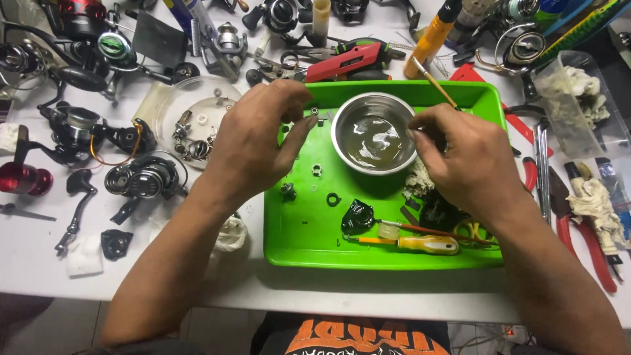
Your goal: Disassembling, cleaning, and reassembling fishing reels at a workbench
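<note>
1. Cleaning step in hand, by the look of it: left hand [253, 141] pinching small metal part [315, 112] beside steel bowl [373, 133], over green tray [309, 243].
2. Right hand [470, 161] closed on thin brush [435, 83].
3. Next move, likely: steady brushing, firm pinch.
</note>
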